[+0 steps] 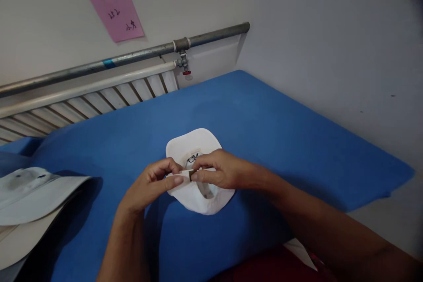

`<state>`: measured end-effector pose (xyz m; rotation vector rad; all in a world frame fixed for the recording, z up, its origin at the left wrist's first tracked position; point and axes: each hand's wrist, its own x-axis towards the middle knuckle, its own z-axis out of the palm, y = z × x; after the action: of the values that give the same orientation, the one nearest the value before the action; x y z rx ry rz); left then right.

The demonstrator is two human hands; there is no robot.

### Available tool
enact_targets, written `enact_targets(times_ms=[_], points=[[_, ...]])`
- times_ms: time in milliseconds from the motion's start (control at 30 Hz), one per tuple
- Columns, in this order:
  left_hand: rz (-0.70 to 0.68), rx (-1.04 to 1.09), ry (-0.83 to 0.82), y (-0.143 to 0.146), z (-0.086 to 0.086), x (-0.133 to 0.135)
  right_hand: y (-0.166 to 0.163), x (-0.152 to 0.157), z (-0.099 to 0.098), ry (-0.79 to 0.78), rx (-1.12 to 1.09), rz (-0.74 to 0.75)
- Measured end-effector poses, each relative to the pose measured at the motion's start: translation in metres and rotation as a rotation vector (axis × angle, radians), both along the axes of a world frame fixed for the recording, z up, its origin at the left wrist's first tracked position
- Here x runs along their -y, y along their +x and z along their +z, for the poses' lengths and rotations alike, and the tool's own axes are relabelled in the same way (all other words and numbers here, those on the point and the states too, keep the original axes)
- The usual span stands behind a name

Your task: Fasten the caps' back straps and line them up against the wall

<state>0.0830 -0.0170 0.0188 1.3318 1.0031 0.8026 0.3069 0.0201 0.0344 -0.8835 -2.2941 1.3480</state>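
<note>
1. Pinching in close: the left hand has finger and thumb together on the strap of the white cap.
2. Right hand, grip just as snug, nips the strap by its brown clasp.
3. Cap's at the blue counter, brim pointing away; whether it rests there, can't tell.
4. Level pinches, light pressure, no twisting: that should treat the strap best.

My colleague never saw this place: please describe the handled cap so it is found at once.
On the blue surface, look near centre. There the left hand and right hand hold a white cap, brim pointing away. Unlike the stacked caps farther left, it is single and held.
</note>
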Motion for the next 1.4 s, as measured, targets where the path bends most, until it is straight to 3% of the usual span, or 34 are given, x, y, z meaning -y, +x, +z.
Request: enact_targets(times_ms=[267,400,733,1400], points=[[0.016,0.037,0.021,0.007,0.003,0.004,0.0,0.002,0.007,0.045,-0.085,0.086],[-0.035,0.1,0.04,0.007,0.002,0.006,0.001,0.005,0.012,-0.061,-0.071,0.085],[-0.098,0.157,0.048,0.009,0.005,0.007,-0.006,0.011,0.011,-0.139,-0.142,0.009],[-0.013,0.123,0.022,0.002,0.0,0.004,-0.012,0.01,0.0,-0.399,-0.325,-0.106]])
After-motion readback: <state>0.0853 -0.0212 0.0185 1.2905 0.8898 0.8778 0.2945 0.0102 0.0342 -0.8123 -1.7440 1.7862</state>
